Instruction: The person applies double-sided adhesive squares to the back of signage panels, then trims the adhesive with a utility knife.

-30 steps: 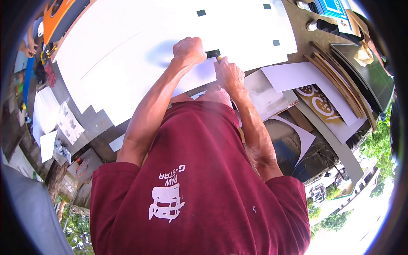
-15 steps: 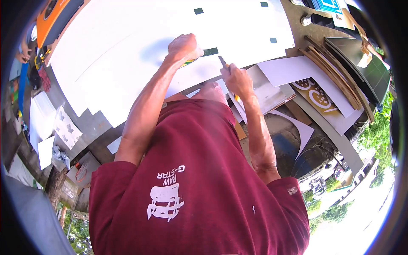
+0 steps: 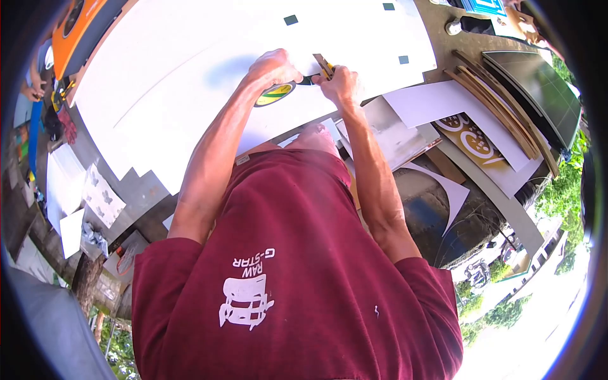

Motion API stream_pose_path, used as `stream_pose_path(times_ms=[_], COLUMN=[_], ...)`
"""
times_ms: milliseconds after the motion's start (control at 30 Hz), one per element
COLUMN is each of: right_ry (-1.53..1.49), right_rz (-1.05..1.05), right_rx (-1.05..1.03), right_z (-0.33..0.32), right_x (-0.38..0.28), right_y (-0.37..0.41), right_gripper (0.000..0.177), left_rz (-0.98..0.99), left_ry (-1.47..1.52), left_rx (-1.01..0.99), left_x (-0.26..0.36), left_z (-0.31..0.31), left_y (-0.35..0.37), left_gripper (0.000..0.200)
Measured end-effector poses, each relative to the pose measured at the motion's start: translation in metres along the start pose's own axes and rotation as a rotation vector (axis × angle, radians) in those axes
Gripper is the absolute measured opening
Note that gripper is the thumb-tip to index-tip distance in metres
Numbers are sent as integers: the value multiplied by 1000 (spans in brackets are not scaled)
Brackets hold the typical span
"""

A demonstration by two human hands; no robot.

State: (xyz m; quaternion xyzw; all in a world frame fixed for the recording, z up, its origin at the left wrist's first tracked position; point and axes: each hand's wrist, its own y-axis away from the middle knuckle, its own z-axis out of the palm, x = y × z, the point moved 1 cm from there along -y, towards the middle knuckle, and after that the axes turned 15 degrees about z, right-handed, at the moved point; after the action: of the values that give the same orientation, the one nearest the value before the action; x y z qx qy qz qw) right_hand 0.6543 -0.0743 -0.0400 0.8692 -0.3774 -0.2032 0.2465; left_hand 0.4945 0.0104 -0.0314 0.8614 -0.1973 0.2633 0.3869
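My left hand (image 3: 273, 66) is closed around a roll of dark tape (image 3: 275, 95), whose yellow and green label shows below the fingers. A short dark strip of tape (image 3: 306, 80) stretches between both hands, just above a large white sheet. My right hand (image 3: 342, 85) grips a utility knife (image 3: 323, 66) with a yellow and black handle, its blade pointing up and left. The right fingertips are at the tape strip; whether they pinch it is too small to tell. Dark tape squares (image 3: 291, 20) lie on the white sheet (image 3: 190, 95).
Offcut sheets (image 3: 437, 104) and wooden strips (image 3: 497, 107) lie to the right beside a dark panel (image 3: 538, 88). An orange object (image 3: 79, 35) stands at the far left, near another person's hand (image 3: 35, 88). White offcuts (image 3: 101, 196) lie at lower left.
My right hand with the knife has moved up and left to the tape strip beside my left hand. The tape roll has tilted and more of its label shows.
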Motion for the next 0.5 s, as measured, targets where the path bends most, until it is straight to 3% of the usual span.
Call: stream_pose_path(times_ms=[67, 167, 233, 333, 433, 467, 500], right_ry=[10, 8, 3, -85, -212, -52, -28], right_rz=[-15, -18, -26, -136, -5, -51, -68], right_rx=[13, 17, 2, -52, -224, -36, -5], right_z=[2, 2, 1, 9, 4, 7, 5], right_x=[1, 0, -1, 10, 13, 8, 6], right_y=[-1, -6, -4, -21, -23, -20, -16], right_gripper=[55, 54, 54, 56, 62, 61, 60], left_rz=[40, 202, 275, 252, 208, 184, 173], left_ry=[-5, 234, 176, 200, 233, 253, 292], left_rx=[-2, 8, 12, 167, 286, 322, 334], left_x=[-1, -12, 11, 2, -30, -43, -50], left_z=[1, -11, -63, -102, -105, -98, -91], left_y=[0, 4, 37, 72, 102, 110, 119], left_gripper=[23, 22, 23, 26, 32, 34, 31])
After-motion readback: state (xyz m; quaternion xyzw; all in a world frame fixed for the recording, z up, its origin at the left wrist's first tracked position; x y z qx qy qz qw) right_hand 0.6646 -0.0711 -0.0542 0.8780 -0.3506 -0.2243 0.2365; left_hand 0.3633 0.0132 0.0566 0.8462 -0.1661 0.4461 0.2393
